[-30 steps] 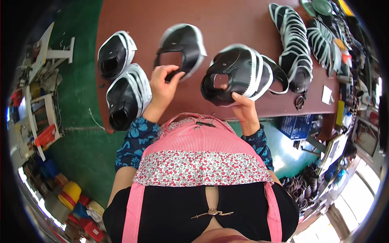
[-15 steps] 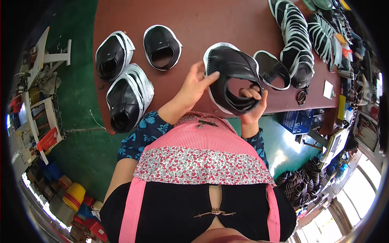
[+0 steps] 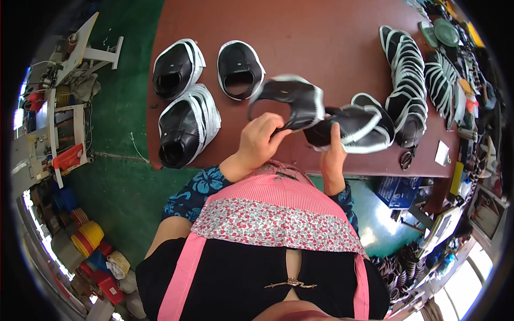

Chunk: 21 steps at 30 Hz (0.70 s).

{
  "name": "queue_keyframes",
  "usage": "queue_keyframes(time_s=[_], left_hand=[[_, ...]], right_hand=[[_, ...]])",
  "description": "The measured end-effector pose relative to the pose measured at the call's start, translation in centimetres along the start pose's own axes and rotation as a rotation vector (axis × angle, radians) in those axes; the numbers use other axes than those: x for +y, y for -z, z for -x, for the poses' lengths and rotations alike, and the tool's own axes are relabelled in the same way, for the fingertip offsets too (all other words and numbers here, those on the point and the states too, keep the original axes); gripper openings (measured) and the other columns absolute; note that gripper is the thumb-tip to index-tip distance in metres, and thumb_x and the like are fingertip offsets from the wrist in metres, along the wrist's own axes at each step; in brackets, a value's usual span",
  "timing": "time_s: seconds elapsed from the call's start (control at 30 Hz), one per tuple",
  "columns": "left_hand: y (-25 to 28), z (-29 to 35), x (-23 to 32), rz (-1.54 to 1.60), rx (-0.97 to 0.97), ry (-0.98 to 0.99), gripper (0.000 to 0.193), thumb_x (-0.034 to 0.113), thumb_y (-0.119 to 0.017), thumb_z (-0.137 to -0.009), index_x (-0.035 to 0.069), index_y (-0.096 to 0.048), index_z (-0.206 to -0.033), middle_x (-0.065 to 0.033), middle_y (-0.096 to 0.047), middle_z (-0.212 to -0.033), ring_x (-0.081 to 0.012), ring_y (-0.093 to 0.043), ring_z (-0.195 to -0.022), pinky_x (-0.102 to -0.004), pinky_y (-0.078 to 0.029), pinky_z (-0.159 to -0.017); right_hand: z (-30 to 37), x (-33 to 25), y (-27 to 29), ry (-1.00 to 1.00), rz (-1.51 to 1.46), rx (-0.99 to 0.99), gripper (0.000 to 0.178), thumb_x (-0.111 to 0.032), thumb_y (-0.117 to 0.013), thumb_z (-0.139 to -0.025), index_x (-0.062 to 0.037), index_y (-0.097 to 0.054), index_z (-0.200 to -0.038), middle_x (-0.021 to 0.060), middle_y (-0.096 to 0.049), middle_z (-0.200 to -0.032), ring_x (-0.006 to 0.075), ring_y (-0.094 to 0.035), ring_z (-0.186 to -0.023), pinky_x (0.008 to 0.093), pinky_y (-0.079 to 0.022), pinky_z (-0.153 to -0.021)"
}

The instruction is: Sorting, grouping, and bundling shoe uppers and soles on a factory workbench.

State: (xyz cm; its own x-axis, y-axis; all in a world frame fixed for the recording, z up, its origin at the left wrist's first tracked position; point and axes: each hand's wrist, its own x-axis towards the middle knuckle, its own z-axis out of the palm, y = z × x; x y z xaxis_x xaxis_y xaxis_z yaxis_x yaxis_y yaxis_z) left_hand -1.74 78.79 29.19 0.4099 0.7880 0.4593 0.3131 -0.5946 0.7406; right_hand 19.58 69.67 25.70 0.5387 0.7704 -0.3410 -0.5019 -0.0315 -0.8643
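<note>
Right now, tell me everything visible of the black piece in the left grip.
The black piece looks like smooth leather or synthetic, curved like a shoe upper, white-edged along its far and right sides, with a large opening toward its left. The left grip pinches its near edge between thumb and fingers; it appears tilted and lifted over the red-brown table. Blur hides finer detail; contact with the pieces to its right is unclear.

Left hand (image 3: 257,143): centre of the frame, thumb and fingers pinched together
Right hand (image 3: 334,159): right of centre, thumb pointing up, fingers mostly hidden
Left wrist (image 3: 232,168): slanting up rightward
Right wrist (image 3: 334,185): nearly upright
</note>
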Motion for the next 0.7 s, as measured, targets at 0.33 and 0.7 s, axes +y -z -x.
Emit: queue_keyframes(time_s=[0.33, 0.7], left_hand=[[-0.2, -0.5, -16.4, -0.661, 0.013, 0.14, 0.038, 0.03, -0.083, -0.093, 0.009, -0.069, -0.122, -0.0143, -0.068, -0.118, -0.0408, -0.067, -0.104, -0.0528, -0.055, -0.09], [-0.9, -4.6, 4.0, 1.253, -0.251, 0.948, 0.046, 0.03, -0.065, -0.115, 0.0, -0.059, -0.149, -0.01, -0.07, -0.139, -0.0159, -0.067, -0.125, -0.0347, -0.055, -0.108]], right_hand=[[1.8, -5.9, 4.3, -0.109, -0.184, -0.465, 0.042, -0.041, -0.068, -0.109, -0.0051, -0.068, -0.132, 0.0046, -0.068, -0.093, 0.0206, -0.058, -0.094, 0.0379, -0.047, -0.086], [0.9, -2.2, 7.7, -0.346, -0.837, -0.716, 0.067, -0.068, -0.046, -0.113, -0.0078, -0.075, -0.117, -0.0028, -0.043, -0.068, 0.0173, -0.035, -0.072, 0.038, -0.037, -0.07]])
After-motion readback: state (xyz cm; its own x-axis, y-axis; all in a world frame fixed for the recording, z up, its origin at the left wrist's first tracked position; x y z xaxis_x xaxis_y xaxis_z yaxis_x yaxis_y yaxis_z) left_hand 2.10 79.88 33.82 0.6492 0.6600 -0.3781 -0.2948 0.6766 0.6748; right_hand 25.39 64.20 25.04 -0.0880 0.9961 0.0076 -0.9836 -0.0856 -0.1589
